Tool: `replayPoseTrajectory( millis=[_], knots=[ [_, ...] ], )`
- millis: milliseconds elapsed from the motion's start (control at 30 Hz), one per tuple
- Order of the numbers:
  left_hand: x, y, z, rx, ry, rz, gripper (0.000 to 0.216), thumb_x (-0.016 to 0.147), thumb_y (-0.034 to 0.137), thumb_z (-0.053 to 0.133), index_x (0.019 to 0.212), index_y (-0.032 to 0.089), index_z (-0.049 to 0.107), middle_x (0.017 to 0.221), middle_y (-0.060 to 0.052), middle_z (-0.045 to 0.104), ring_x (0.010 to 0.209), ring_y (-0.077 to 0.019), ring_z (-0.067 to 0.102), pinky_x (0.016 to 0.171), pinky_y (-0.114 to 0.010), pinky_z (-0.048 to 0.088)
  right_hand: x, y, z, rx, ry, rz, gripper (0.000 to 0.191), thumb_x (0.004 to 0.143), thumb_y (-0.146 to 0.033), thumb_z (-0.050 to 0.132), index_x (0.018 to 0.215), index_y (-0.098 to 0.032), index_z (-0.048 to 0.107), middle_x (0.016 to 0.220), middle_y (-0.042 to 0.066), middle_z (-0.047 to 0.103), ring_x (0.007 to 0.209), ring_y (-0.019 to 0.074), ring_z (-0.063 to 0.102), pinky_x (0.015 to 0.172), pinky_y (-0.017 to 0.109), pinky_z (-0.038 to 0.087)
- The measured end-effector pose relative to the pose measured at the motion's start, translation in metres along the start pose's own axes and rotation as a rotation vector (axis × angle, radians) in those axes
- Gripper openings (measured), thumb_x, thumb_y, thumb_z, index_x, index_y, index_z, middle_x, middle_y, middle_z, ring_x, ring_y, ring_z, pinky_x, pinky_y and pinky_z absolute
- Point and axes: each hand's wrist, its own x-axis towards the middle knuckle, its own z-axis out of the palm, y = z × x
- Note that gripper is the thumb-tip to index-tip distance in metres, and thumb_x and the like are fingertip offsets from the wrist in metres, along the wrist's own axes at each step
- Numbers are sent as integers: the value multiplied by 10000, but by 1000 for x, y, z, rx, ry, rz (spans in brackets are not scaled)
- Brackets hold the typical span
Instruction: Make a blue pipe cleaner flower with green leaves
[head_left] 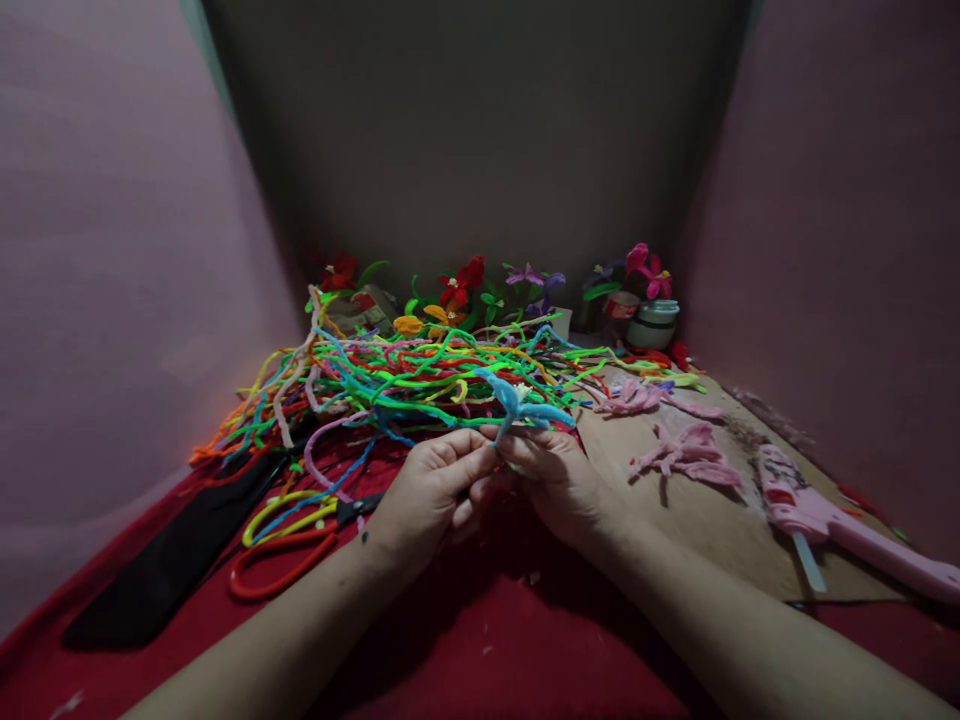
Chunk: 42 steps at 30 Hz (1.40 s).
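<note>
My left hand [431, 490] and my right hand [551, 475] meet at the middle of the red surface, fingers pinched together round the stem of a small blue pipe-cleaner flower [521, 402]. The flower's blue petals stick up above my fingertips, with a pale centre. Just beyond my hands lies a big tangled heap of coloured pipe cleaners [405, 380], green, orange, blue, pink and yellow.
Scissors with red and yellow handles [289, 535] lie left of my left hand, beside a black strip [172, 560]. On the brown cardboard [720, 530] at right lie pink pipe-cleaner shapes [686, 455] and a pink glue gun [817, 515]. Finished flowers [465, 290] and small jars [652, 322] stand at the back wall.
</note>
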Motion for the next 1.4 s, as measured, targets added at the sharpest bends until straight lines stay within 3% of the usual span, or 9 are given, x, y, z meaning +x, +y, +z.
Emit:
replayPoseTrajectory(
  millis=[200, 467, 567, 733, 900, 1100, 1267, 1333, 1400],
  knots=[
    [5, -5, -6, -81, -88, -5, 171, 825, 338, 554, 853, 170, 540, 479, 87, 406, 319, 1, 223, 326, -129, 184, 0, 2, 1, 97, -88, 58, 272, 720, -347, 669, 939, -186, 680, 737, 11, 655, 585, 110, 533, 547, 240, 405],
    [8, -8, -7, -103, -110, -26, 217, 822, 340, 553, 971, 183, 560, 505, 86, 390, 331, -5, 202, 319, -138, 193, -2, 3, 3, 102, -48, 25, 176, 723, -326, 672, 839, -194, 683, 695, -10, 639, 561, 99, 540, 576, 247, 432],
    [7, -8, -5, -24, -67, -7, 219, 815, 366, 555, 903, 166, 571, 524, 71, 419, 344, -10, 246, 330, -148, 209, -2, 2, 5, 135, -37, 42, 160, 718, -321, 673, 812, -192, 673, 665, -6, 631, 563, 122, 552, 572, 270, 452],
    [1, -3, -4, 255, 5, 199, 181, 814, 302, 572, 796, 123, 588, 590, 23, 517, 491, -44, 444, 499, -166, 362, -6, -8, 9, -3, 68, -99, 111, 695, -265, 700, 756, -178, 669, 688, -6, 615, 618, 124, 537, 610, 266, 448],
    [0, 1, -5, 260, -24, 250, 126, 789, 235, 591, 732, 124, 609, 619, 8, 552, 552, -85, 500, 546, -201, 411, -12, -23, 15, -78, -58, -132, 144, 746, -324, 645, 721, -182, 647, 640, -9, 599, 546, 121, 515, 613, 284, 446],
    [4, -3, -9, 250, -73, 252, 151, 783, 235, 589, 688, 122, 619, 602, 4, 558, 517, -95, 505, 525, -223, 421, -16, -25, 15, -118, -86, -121, 94, 796, -293, 594, 820, -212, 636, 548, -36, 558, 510, 126, 502, 633, 294, 431],
    [4, 6, -11, 279, 58, 298, 158, 726, 178, 648, 881, 162, 618, 807, 1, 610, 768, -116, 560, 741, -225, 435, -10, -26, 10, -189, 75, -227, 77, 739, -255, 654, 769, -197, 612, 717, -17, 602, 655, 131, 522, 689, 282, 421],
    [1, 12, -11, 283, 174, 363, 132, 746, 195, 629, 871, 172, 595, 807, 12, 594, 764, -100, 540, 735, -206, 414, -7, -28, 8, -245, 144, -308, 76, 733, -250, 655, 767, -197, 612, 756, -14, 592, 680, 131, 510, 703, 283, 414],
    [-4, 17, -10, 252, 151, 400, 118, 799, 283, 564, 835, 172, 580, 728, 17, 562, 672, -92, 506, 662, -210, 404, -6, -29, 6, -348, 182, -397, 55, 743, -247, 641, 732, -197, 622, 777, -4, 582, 708, 140, 508, 704, 288, 410]
  ],
)
